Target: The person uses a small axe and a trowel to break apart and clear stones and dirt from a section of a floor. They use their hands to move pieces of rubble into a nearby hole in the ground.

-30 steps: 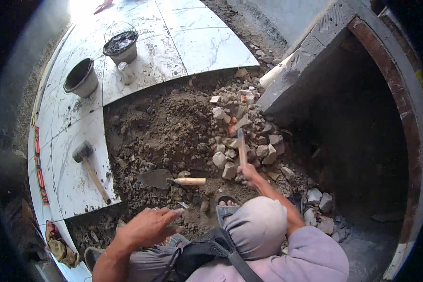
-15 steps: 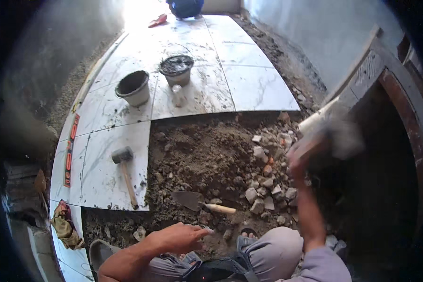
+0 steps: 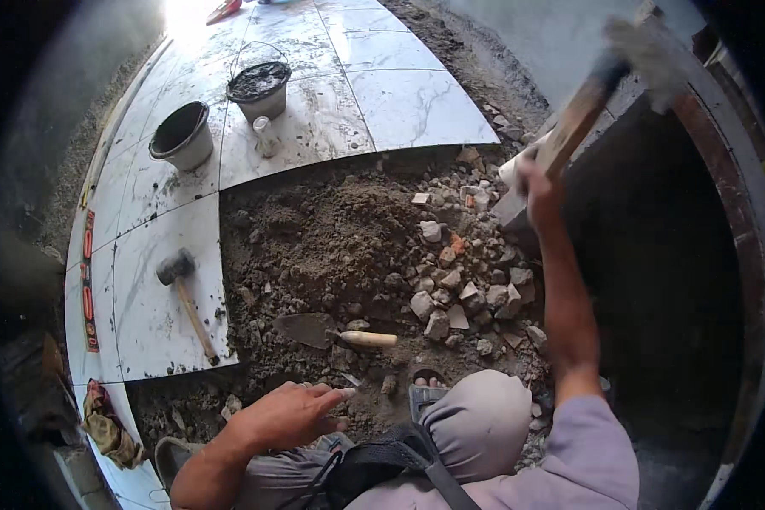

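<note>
My right hand (image 3: 539, 183) grips the wooden handle of a hammer (image 3: 580, 127), raised at upper right with a motion-blurred head. Below and left of it lie broken stones and tile bits (image 3: 450, 289) on dug soil (image 3: 314, 246). My left hand (image 3: 293, 415) hovers by my knee with fingers loosely bent and apart; a whitish bit at one fingertip is unclear. A trowel (image 3: 306, 330) with a wooden handle lies on the soil in front of it. A rubber mallet (image 3: 176, 270) rests on the tiled floor to the left.
Two mortar buckets (image 3: 181, 149) and a pale cylinder (image 3: 265, 138) stand on white tiles (image 3: 408, 102). A level (image 3: 89, 285) and crumpled cloth (image 3: 110, 425) lie left. A concrete frame with a dark opening (image 3: 654, 280) is right, a pale wall (image 3: 518, 34) behind it.
The hammer has swung up and to the right from the rubble, held in my right hand. My left hand stays near the knee. The camera view has shifted.
</note>
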`<act>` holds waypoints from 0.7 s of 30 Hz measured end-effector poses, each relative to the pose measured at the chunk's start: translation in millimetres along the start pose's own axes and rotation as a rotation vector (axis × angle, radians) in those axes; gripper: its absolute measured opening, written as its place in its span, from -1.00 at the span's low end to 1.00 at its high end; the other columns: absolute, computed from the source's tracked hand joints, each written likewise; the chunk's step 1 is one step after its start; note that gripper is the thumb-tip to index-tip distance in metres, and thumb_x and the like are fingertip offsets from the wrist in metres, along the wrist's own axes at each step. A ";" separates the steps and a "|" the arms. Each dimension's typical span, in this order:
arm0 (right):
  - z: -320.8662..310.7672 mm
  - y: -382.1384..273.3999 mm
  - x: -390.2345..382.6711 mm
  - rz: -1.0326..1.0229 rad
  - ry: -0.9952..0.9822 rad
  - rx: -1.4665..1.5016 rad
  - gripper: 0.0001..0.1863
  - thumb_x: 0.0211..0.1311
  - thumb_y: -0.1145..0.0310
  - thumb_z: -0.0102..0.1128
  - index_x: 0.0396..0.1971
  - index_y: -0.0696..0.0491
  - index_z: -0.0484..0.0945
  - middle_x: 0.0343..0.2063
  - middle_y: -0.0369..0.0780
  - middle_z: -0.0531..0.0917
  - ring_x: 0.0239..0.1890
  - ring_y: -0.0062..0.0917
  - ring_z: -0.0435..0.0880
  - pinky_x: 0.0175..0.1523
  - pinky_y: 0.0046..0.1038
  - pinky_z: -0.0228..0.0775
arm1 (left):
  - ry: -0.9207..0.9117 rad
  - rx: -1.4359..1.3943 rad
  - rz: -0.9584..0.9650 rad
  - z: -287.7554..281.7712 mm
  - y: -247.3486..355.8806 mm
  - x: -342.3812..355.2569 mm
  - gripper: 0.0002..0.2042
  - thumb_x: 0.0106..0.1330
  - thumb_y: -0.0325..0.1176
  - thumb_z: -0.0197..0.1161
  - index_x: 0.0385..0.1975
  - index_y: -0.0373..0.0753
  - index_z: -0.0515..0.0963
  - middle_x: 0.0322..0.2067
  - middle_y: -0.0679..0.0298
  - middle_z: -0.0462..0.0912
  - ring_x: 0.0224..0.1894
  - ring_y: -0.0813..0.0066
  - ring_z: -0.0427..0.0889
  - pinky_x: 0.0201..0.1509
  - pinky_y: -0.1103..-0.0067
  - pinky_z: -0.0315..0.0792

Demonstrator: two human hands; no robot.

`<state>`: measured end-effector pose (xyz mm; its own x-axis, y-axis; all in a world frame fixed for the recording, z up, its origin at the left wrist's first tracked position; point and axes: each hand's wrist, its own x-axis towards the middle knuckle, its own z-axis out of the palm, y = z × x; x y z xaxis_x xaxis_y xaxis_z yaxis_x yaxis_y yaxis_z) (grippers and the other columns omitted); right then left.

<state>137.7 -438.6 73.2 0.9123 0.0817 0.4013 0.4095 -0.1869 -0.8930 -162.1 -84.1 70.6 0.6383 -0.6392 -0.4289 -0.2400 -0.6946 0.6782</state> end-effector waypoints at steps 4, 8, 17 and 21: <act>51.6 42.5 47.9 -0.381 0.255 -0.220 -0.80 0.05 0.44 0.15 -0.30 0.12 0.44 -0.53 -0.28 0.47 -0.57 -0.54 0.45 -0.43 -0.46 0.32 | -0.015 0.017 -0.037 -1.4 5.2 2.0 -0.50 0.27 -0.15 0.14 0.17 -0.22 0.29 -0.21 -0.02 0.55 -0.15 -0.03 0.55 -0.07 0.26 0.44; 79.6 181.3 -48.0 0.972 -0.432 -0.495 -0.60 0.06 0.30 0.20 -0.13 0.20 0.44 -0.47 -0.18 0.57 -0.56 -0.39 0.51 -0.39 -0.25 0.35 | -0.003 -0.003 -0.065 2.5 9.1 -3.7 -0.50 0.28 -0.14 0.14 0.17 -0.22 0.29 -0.18 -0.03 0.55 -0.13 -0.04 0.55 -0.06 0.25 0.44; 3.0 103.2 -167.2 0.865 -0.355 -0.270 -0.65 0.15 0.20 0.16 -0.23 0.20 0.48 -0.53 -0.24 0.53 -0.48 -0.57 0.51 -0.34 -0.43 0.37 | 0.072 0.034 -0.002 8.3 1.9 -18.4 -0.50 0.26 -0.16 0.15 0.15 -0.23 0.29 -0.16 0.06 0.54 -0.15 0.04 0.55 -0.11 0.27 0.42; -13.3 41.8 -138.8 0.281 -0.136 -0.522 -0.49 0.18 0.15 0.18 -0.02 0.23 0.38 -0.50 -0.16 0.56 -0.43 -0.39 0.56 -0.26 -0.34 0.41 | 0.018 0.020 0.010 2.8 -1.4 -4.3 -0.49 0.26 -0.14 0.16 0.16 -0.21 0.29 -0.15 0.06 0.54 -0.14 0.05 0.55 -0.07 0.30 0.41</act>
<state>28.2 -470.8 -17.1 0.9915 0.0776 0.1048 0.1296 -0.6717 -0.7294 -166.5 -81.3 69.8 0.6490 -0.6400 -0.4114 -0.2609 -0.6951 0.6699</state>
